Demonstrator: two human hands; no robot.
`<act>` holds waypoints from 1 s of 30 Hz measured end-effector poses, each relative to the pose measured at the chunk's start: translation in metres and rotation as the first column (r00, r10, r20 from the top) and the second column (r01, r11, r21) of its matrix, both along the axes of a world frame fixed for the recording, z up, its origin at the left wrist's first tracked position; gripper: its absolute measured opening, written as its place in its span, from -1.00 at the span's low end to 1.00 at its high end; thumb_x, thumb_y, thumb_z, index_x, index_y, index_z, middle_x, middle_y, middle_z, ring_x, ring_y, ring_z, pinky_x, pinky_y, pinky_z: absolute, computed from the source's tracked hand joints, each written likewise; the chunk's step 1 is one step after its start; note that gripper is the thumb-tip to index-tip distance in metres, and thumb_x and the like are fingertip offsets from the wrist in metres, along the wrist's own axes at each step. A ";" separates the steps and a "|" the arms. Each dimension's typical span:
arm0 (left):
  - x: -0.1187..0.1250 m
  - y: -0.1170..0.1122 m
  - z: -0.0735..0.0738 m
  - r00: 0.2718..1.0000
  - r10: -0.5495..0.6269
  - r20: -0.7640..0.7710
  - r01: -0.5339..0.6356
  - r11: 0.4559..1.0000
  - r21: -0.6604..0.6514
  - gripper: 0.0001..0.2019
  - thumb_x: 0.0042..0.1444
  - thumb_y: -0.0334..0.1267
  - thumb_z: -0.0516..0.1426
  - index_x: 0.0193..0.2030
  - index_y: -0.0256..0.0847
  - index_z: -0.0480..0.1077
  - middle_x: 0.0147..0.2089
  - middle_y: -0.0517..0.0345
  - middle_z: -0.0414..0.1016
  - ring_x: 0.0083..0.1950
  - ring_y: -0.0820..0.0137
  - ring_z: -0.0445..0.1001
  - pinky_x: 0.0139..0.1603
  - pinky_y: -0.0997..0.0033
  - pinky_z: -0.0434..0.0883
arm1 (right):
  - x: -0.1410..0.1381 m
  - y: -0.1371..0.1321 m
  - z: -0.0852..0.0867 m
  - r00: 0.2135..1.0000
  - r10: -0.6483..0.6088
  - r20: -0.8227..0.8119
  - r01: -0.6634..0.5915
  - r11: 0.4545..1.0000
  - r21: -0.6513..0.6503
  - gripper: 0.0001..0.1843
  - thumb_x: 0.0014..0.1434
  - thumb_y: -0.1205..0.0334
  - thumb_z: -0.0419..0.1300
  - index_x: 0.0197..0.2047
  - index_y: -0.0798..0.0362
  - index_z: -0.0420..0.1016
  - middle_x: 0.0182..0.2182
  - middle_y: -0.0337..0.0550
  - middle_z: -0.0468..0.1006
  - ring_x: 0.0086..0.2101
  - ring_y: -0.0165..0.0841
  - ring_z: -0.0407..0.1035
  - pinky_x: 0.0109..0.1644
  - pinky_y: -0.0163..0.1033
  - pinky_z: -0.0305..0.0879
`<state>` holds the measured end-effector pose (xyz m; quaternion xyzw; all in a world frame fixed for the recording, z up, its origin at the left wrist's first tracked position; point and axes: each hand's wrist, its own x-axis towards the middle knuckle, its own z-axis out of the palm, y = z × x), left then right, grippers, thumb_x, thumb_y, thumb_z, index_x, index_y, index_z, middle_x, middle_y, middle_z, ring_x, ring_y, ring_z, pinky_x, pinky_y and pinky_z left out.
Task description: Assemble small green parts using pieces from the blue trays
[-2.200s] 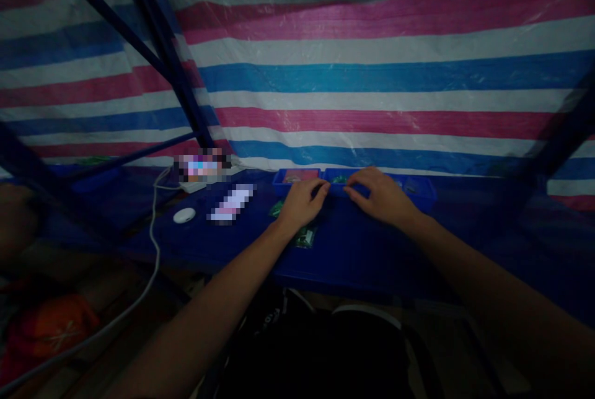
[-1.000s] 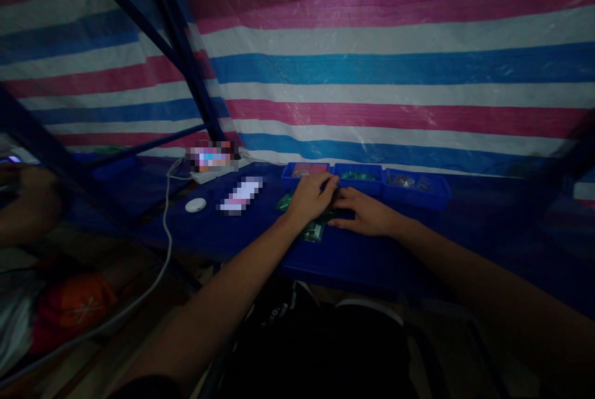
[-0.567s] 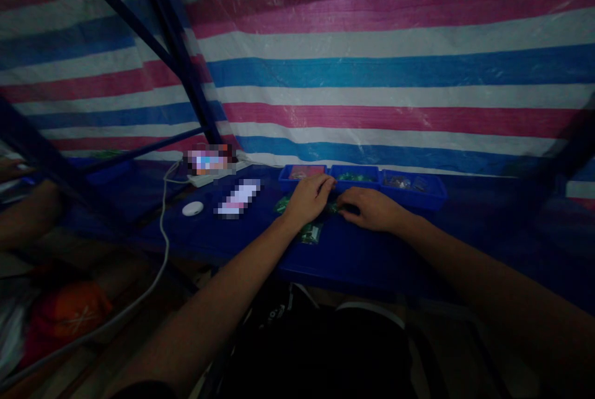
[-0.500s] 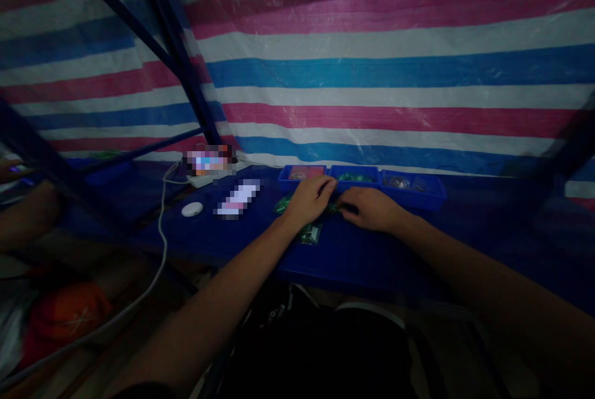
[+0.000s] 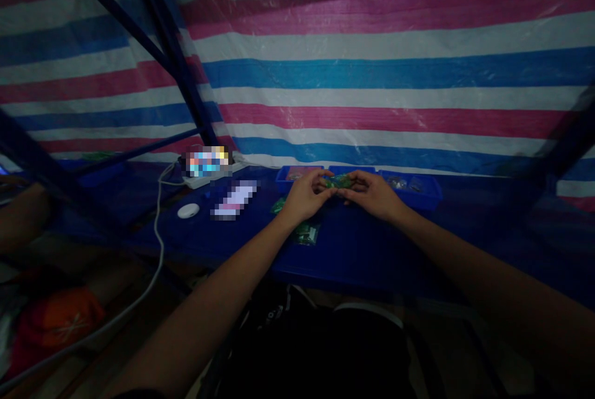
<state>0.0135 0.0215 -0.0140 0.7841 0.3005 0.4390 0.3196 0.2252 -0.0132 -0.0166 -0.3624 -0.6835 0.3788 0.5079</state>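
Note:
Between my two hands is a small green plastic packet (image 5: 338,181), held just in front of the blue bins. My left hand (image 5: 307,194) pinches its left side, and my right hand (image 5: 372,192) grips its right side. What the packet contains is too dark to make out. Under my left wrist, another green packet (image 5: 305,233) with a pale label lies on the blue table (image 5: 362,256). More green packets (image 5: 278,205) rest left of that hand, partly covered by it.
Blue bins stand in a row at the back: the left bin (image 5: 280,183) has pinkish contents, the right bin (image 5: 430,197) clear bags. Left are a blurred-out phone (image 5: 235,199), a round white object (image 5: 188,211), a power strip (image 5: 211,177) and a white cable (image 5: 160,232). Another person sits far left.
My hands have risen from the table and turned toward each other, bringing the green packet up between the fingers. The packets on the table stay where they were.

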 end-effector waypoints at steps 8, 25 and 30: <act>0.002 -0.007 0.003 0.999 0.025 -0.029 -0.024 0.999 0.021 -0.62 0.19 -0.18 0.30 0.08 -0.18 0.33 -0.25 0.11 0.56 -0.26 0.37 0.57 -0.22 0.32 0.51 | -0.001 0.000 0.005 0.994 -0.079 -0.074 0.072 0.993 -0.091 -0.67 0.01 0.08 0.43 -0.23 0.02 0.45 -0.30 -0.19 0.64 -0.40 -0.35 0.53 -0.26 -0.17 0.57; 0.000 0.005 -0.003 0.998 0.056 0.027 -0.055 0.998 -0.041 -0.72 0.19 -0.21 0.29 0.01 -0.23 0.51 -0.03 -0.06 0.65 -0.04 0.24 0.63 0.06 0.09 0.55 | -0.005 -0.006 0.006 0.969 -0.181 0.169 0.159 0.978 0.134 -0.77 0.19 0.15 0.29 -0.10 0.04 0.54 -0.22 -0.08 0.63 -0.29 -0.27 0.54 -0.23 -0.11 0.55; 0.001 0.002 -0.002 0.994 -0.067 0.085 0.077 0.990 -0.117 -0.59 0.20 -0.27 0.28 0.17 -0.17 0.38 -0.03 -0.07 0.64 -0.02 0.24 0.64 0.00 0.14 0.56 | -0.004 -0.001 0.004 0.971 -0.214 0.109 0.198 0.971 0.137 -0.58 0.11 0.07 0.39 0.01 0.03 0.52 -0.21 -0.08 0.61 -0.24 -0.25 0.52 -0.20 -0.10 0.57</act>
